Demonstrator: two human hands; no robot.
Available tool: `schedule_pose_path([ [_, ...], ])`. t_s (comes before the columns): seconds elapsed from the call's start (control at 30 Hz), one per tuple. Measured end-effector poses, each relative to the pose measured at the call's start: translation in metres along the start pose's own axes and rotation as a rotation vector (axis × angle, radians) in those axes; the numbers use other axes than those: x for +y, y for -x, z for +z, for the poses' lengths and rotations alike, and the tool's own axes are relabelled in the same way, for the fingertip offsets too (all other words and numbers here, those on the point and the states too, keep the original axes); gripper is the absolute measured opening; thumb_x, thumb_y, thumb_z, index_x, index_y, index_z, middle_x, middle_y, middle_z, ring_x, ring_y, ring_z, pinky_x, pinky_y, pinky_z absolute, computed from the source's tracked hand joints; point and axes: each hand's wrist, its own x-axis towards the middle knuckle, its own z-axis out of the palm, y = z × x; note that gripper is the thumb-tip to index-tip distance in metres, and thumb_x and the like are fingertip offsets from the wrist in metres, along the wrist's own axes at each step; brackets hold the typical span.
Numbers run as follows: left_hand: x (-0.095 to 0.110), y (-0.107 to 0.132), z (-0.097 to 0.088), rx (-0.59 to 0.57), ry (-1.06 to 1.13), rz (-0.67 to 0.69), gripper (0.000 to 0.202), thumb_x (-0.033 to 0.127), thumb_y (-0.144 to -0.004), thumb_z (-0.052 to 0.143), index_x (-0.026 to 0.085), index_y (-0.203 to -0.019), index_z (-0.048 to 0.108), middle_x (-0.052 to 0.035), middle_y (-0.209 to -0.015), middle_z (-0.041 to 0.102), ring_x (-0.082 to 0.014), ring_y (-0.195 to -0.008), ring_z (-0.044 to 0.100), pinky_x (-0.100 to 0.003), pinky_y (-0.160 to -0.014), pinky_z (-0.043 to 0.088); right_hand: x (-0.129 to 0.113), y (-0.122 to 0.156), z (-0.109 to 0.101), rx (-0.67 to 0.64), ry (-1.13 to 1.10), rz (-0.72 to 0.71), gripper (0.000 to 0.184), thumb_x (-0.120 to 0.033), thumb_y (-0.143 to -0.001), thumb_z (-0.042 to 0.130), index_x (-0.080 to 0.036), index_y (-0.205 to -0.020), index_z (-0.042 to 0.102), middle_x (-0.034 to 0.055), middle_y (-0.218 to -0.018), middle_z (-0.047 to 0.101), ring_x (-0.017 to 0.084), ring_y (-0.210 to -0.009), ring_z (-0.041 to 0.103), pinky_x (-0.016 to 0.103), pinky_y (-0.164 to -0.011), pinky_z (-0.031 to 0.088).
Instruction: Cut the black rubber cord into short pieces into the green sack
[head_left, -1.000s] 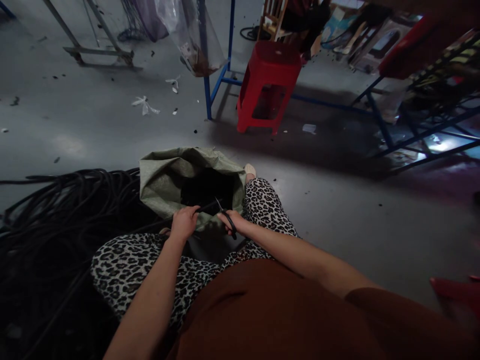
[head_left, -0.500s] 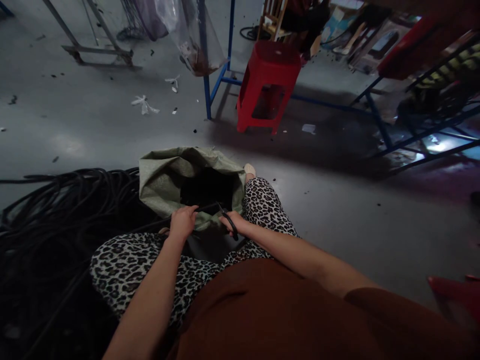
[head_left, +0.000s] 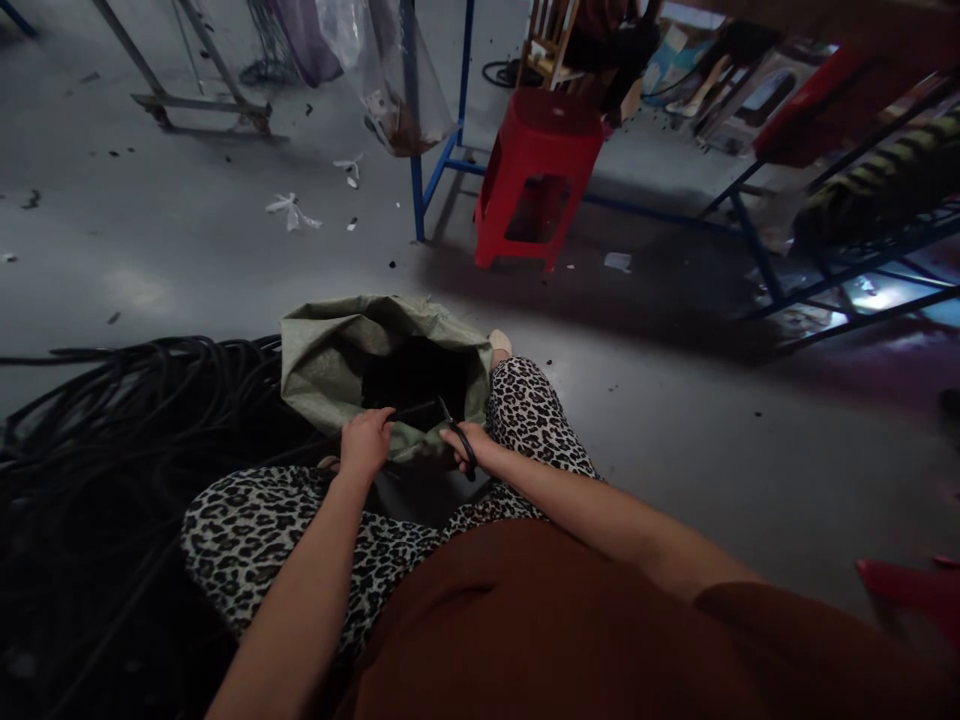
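Note:
My left hand [head_left: 365, 441] is closed on a black cord [head_left: 414, 411], whose short free end points right over the mouth of a green woven sack [head_left: 319, 365]. In my right hand [head_left: 471, 446] is a pair of black-handled scissors [head_left: 466, 452], blades pointing up and left, close to the cord's end. Whether the blades touch the cord is too dark to tell. The sack stands open between my knees, and its inside is dark. To the left lies a large heap of long black cords [head_left: 150, 400].
A red plastic stool [head_left: 541, 170] stands ahead beside a blue metal frame [head_left: 418, 195] with clear plastic bags [head_left: 409, 95] hanging from it. White scraps [head_left: 292, 211] litter the floor. A person's dark-clothed legs show at the back. Something red [head_left: 911, 595] is at the lower right.
The scissors' blades now point slightly more upward, and the cord end has risen a little beside them. Both hands stay almost in place; the view has shifted slightly.

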Motion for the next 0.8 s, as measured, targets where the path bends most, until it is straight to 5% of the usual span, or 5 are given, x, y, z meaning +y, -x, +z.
schedule_pose_path([
  [0.33,0.005,-0.001,-0.003,0.072,0.066,-0.031,0.033,0.025,-0.085,0.049,0.018,-0.114,0.064,-0.0094,-0.114,0.067,-0.0257,-0.106,0.059,-0.038,-0.091,0.044,-0.005,0.015,0.003,-0.148,-0.001,-0.029,0.022,-0.035,-0.094,0.048,-0.014,-0.095,0.051,-0.0033,-0.049,0.053,0.011,-0.032,0.051,0.017,-0.034,0.040],
  [0.8,0.005,0.000,0.003,0.044,0.117,0.050,0.034,0.024,-0.086,0.047,0.016,-0.114,0.063,-0.0100,-0.111,0.068,-0.0239,-0.104,0.061,-0.037,-0.093,0.045,-0.012,0.014,0.005,-0.130,-0.033,-0.025,0.020,-0.032,-0.092,0.052,-0.013,-0.094,0.052,-0.0028,-0.050,0.052,0.011,-0.034,0.050,0.019,-0.033,0.043],
])
